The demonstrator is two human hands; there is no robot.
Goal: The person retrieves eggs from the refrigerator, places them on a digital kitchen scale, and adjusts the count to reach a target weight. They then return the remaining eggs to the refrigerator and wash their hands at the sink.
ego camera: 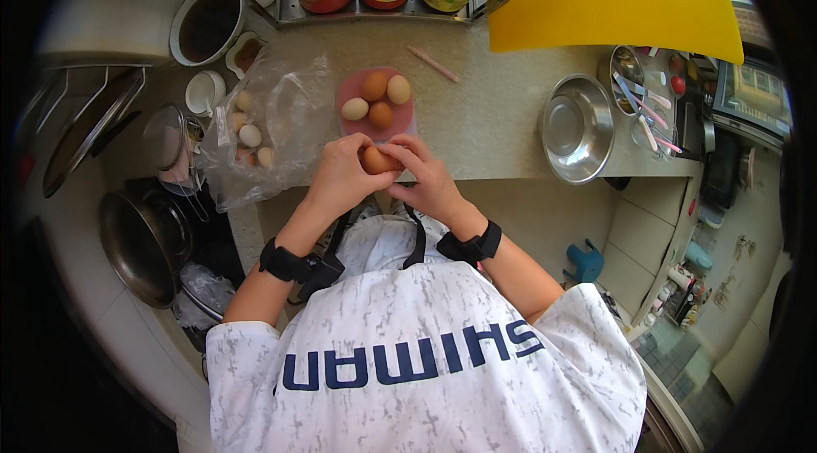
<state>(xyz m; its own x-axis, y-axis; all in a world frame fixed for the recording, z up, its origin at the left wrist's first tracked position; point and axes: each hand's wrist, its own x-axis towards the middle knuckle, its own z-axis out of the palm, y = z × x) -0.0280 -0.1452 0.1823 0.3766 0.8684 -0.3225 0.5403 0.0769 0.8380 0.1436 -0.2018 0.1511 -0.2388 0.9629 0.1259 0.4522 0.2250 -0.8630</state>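
Observation:
Between the fingers of both hands I hold a brown egg [378,161], just in front of the counter's near edge. My left hand [343,172] grips it from the left, and my right hand [424,175] closes round its other side; parts of the shell are hidden by fingers. Right beyond my hands lies a small pink plate or tray [348,80] bearing several eggs, among them a brown egg [381,115] and a pale egg [399,89]. To the left, a clear plastic bag [287,115] holds more eggs, such as a pale one [250,134].
A stainless steel basin [577,127] stands at the counter's right, beside a container of utensils [644,102]. A pink stick-like object [433,64] lies behind the plate. At the back is a metal rack [376,16] of bottles; a dark-filled bowl [209,22] sits back left.

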